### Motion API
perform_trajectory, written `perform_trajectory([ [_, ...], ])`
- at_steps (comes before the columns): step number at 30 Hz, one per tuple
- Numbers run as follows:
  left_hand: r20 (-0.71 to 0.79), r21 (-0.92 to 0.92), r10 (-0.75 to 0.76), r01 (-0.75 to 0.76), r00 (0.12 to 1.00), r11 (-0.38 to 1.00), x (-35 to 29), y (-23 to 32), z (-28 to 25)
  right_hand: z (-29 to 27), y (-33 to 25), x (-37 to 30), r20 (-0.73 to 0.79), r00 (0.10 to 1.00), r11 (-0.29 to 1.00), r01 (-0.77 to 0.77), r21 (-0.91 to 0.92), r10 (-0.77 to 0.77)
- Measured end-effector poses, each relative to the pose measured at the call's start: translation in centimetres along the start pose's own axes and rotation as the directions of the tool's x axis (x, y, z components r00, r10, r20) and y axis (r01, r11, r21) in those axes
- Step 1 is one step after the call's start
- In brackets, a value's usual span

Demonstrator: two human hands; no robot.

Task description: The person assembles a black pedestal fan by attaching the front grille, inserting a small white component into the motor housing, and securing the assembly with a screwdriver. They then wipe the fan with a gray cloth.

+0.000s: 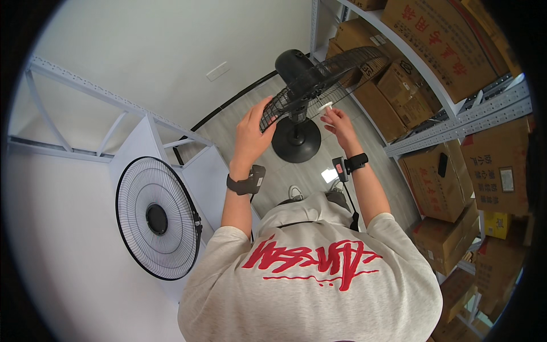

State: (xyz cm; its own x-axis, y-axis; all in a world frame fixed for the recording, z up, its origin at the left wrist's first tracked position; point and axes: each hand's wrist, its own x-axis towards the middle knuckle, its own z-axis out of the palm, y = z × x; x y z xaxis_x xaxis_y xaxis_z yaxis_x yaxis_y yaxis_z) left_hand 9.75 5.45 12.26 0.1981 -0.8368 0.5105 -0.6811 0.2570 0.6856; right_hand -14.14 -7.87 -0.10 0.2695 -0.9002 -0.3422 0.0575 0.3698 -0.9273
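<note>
In front of me a black pedestal fan stands on its round base point(310, 149), its motor housing point(292, 64) tilted at the top. The fan's black wire rear grille point(279, 107) is fixed to the housing, and no blades show on it. My left hand point(251, 134) grips the near left rim of this grille, fingers curled over the wires. Close to the grille's centre, my right hand point(342, 127) pinches a small white round plastic nut point(325, 106) between thumb and fingers. Its other fingers are bent.
A detached round front grille point(132, 199) with a black rim lies on the white table point(68, 228) at left. Metal shelving point(461, 119) with several cardboard boxes point(439, 171) lines the right side. A black device point(443, 165) rests on one box. My shoes point(296, 192) stand near the fan base.
</note>
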Motion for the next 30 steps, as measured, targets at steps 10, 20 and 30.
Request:
perform_trajectory([
  [10, 0.002, -0.001, -0.01, 0.01, 1.0, 1.0, 0.0, 0.3, 0.1, 0.7, 0.9, 0.4, -0.086, 0.995, 0.999, 0.043, -0.003, -0.043],
  [20, -0.001, 0.002, -0.007, 0.007, 1.0, 1.0, 0.0, 0.0, 0.1, 0.0, 0.3, 0.4, 0.03, 0.994, 0.993, -0.102, 0.062, 0.101],
  [30, 0.005, 0.013, -0.014, 0.014, 1.0, 1.0, -0.1, 0.2, 0.0, -0.4, -0.3, 0.5, 0.051, 0.984, 0.985, -0.169, 0.02, 0.168],
])
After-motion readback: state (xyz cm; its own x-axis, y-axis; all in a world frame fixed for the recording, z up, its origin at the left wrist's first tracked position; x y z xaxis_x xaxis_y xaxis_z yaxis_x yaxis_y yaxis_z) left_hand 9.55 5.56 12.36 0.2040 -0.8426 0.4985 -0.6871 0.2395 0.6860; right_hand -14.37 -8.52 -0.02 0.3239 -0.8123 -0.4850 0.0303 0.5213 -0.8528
